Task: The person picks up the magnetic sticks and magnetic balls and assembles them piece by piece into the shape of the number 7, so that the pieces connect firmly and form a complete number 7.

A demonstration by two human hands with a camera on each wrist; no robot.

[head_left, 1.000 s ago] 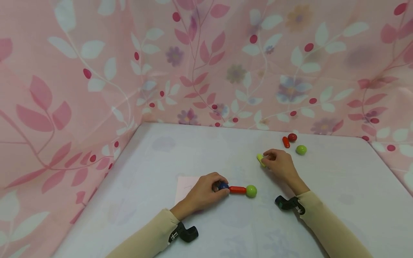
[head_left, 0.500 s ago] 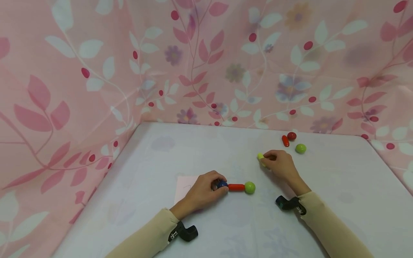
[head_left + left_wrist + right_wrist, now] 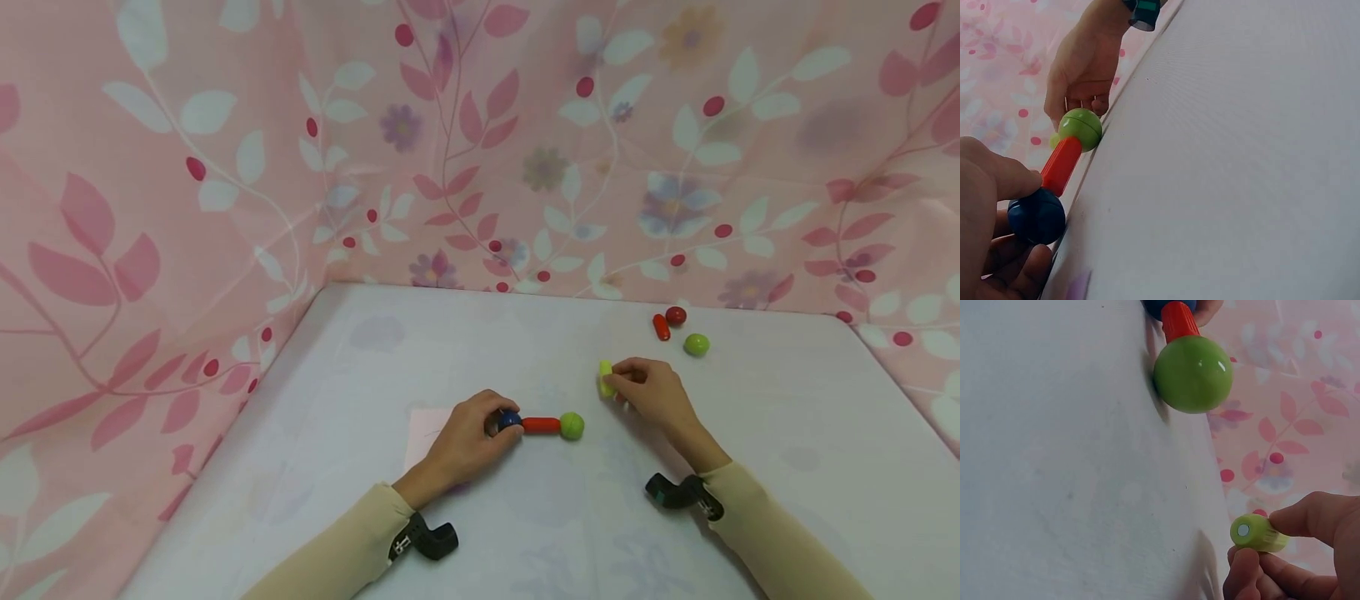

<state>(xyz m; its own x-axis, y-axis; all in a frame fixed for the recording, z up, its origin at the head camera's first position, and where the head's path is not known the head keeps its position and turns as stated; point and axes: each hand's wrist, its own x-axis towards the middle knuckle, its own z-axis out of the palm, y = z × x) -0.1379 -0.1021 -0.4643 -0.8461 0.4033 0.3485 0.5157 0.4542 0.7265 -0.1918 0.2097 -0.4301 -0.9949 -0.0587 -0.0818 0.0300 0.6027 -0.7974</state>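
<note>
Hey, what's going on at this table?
A person is handling toy balls and rods. The left hand grips a blue ball, joined in line with a red rod and a green ball. The right hand pinches a yellow-green rod, apart from that line. Farther back lie a second red rod, a dark red ball and another green ball.

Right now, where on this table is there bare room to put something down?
Left of the pink paper, toward the table edge, and right of the right sleeve. It's crowded mid-table, where the left hand grips the blue ball of a joined row, and back right, where a dark red ball, red stick and lime ball cluster.
</note>
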